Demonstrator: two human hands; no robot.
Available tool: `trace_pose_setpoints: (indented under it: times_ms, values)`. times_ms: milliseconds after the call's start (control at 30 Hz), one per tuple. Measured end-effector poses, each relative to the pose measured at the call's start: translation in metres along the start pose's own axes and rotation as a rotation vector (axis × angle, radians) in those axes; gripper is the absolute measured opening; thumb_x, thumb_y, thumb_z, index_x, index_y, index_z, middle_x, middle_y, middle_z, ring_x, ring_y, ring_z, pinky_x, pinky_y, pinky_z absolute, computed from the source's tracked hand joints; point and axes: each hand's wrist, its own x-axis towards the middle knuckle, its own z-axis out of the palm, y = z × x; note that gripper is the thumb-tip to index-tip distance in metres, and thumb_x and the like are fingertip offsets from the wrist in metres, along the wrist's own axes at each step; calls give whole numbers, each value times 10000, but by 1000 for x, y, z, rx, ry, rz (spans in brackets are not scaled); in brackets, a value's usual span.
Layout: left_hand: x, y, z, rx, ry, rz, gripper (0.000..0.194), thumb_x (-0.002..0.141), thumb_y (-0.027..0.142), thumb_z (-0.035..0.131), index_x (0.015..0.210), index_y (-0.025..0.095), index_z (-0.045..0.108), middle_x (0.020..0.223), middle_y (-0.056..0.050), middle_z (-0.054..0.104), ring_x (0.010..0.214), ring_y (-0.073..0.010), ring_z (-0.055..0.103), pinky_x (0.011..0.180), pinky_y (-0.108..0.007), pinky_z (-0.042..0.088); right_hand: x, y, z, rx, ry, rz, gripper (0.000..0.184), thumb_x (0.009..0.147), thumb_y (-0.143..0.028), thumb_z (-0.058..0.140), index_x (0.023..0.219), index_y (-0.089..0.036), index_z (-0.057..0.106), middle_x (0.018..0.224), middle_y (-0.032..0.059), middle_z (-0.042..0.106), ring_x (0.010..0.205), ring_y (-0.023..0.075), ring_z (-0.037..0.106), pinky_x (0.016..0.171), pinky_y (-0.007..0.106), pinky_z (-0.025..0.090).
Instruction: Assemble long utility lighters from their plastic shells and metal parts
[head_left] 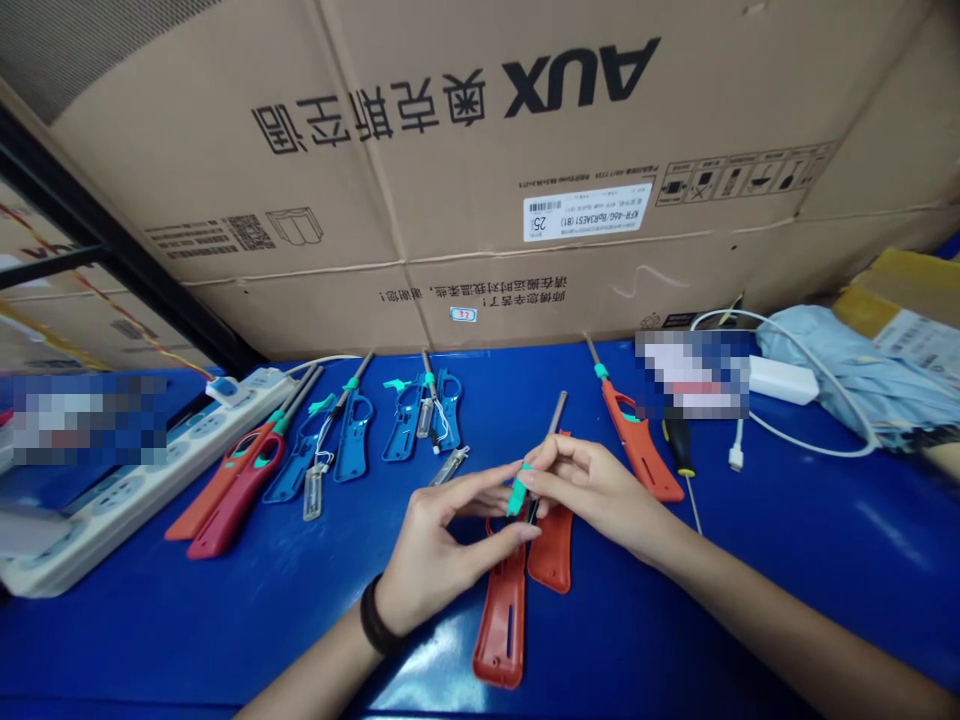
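Observation:
Between my two hands is a small green lighter trigger [517,492], its upper end pinched by the thumb and fingers of my right hand [596,490]. My left hand [439,545] curls around from the other side, its thumb and fingers closing on a slim black part [533,512] just beside the trigger. Directly beneath lie two orange-red lighter shell halves, a long slotted one [500,625] and a shorter-looking one [553,560], partly covered by my fingers. A metal tube [559,410] sticks out beyond my right fingers. A clear fuel tank [450,466] rests past my left hand.
Opened blue lighters [352,435] with wires lie at the left, near closed red and orange lighters [238,485] and a white power strip [161,470]. Right of my hands are another orange lighter [641,445], a screwdriver [679,445] and a charger cable [817,447]. A large carton [465,200] stands behind.

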Motion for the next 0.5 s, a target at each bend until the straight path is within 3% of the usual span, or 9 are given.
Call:
trace_pose_setpoints:
  times_ms: [133, 233, 367, 500]
  values:
    - [1, -5, 1, 226, 82, 101, 208, 776, 239, 674, 977, 205, 711, 798, -36, 736, 671, -146, 680, 642, -250, 556, 0, 6, -1, -101, 39, -88, 380, 658, -428, 748, 694, -193, 451, 758, -10, 607, 639, 104, 624, 616, 249, 545]
    - [4, -4, 0, 130, 80, -25, 114, 781, 263, 666, 854, 203, 730, 753, -19, 737, 647, -142, 681, 616, -233, 553, -1, 4, 0, -136, 22, -77, 322, 690, -399, 733, 826, -181, 539, 745, -10, 606, 629, 99, 612, 615, 244, 547]
    - [8, 2, -6, -101, -16, -239, 182, 788, 330, 643, 805, 162, 712, 725, -34, 737, 644, -161, 687, 603, -248, 559, 0, -4, -1, -137, -21, -43, 328, 715, -367, 718, 961, -167, 636, 793, 6, 633, 625, 87, 603, 628, 233, 546]
    - [2, 7, -13, 147, -28, -253, 240, 783, 400, 633, 748, 170, 694, 666, -21, 701, 521, -116, 587, 477, -212, 465, 2, -2, -5, -204, 6, 24, 369, 696, -391, 730, 963, -148, 657, 670, -6, 636, 496, 70, 552, 500, 200, 497]
